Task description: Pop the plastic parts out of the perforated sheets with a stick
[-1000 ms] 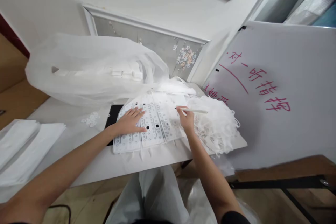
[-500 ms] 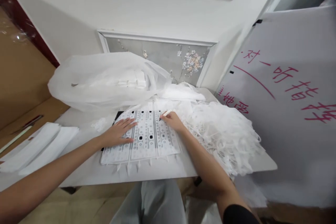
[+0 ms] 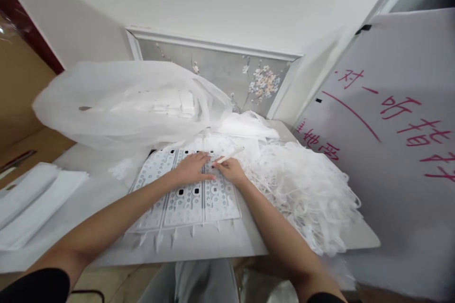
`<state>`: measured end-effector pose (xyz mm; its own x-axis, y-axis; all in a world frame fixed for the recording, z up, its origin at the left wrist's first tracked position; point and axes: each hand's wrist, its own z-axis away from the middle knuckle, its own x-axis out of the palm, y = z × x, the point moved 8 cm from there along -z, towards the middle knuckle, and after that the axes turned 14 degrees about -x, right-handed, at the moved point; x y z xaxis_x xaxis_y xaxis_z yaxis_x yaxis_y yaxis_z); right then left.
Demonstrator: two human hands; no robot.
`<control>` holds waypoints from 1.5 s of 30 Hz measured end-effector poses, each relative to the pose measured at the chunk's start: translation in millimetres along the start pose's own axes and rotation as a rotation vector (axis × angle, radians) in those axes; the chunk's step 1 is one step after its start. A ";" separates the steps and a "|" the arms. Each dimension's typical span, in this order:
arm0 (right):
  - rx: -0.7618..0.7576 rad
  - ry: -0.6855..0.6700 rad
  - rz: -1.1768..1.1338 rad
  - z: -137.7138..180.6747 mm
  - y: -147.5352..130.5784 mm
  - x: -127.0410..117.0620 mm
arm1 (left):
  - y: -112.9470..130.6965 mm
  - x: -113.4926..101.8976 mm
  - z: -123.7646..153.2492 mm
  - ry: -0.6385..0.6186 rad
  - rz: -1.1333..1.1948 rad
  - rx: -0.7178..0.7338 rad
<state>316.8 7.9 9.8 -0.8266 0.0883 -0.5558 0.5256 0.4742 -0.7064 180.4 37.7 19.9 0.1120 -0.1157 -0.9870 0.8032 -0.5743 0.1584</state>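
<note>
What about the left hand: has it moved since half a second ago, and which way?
Yes: the left hand has moved rightward, judged against the framed floral panel on the wall, and now lies closer to the right hand.

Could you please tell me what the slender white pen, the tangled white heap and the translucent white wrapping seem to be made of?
Slender white pen: probably hard, smooth plastic; rigid, straight barrel.
Tangled white heap: likely soft, matte fabric strips, given curling loops.
Translucent white wrapping: perhaps thin, hazy film or sheer fabric; white pieces show through.
</note>
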 end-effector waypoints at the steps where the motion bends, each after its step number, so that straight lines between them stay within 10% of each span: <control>1: 0.012 0.001 -0.003 0.4 -0.4 0.0 | 0.3 8.7 -3.7 -0.013 0.011 0.005; 45: 0.048 -0.019 0.009 1.2 -14.3 0.2 | -2.9 27.9 -2.5 -0.025 0.062 0.088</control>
<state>309.4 0.1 19.2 -0.8179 0.0759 -0.5703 0.5428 0.4304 -0.7212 182.7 38.1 -8.1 0.1447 -0.1730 -0.9742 0.7405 -0.6341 0.2226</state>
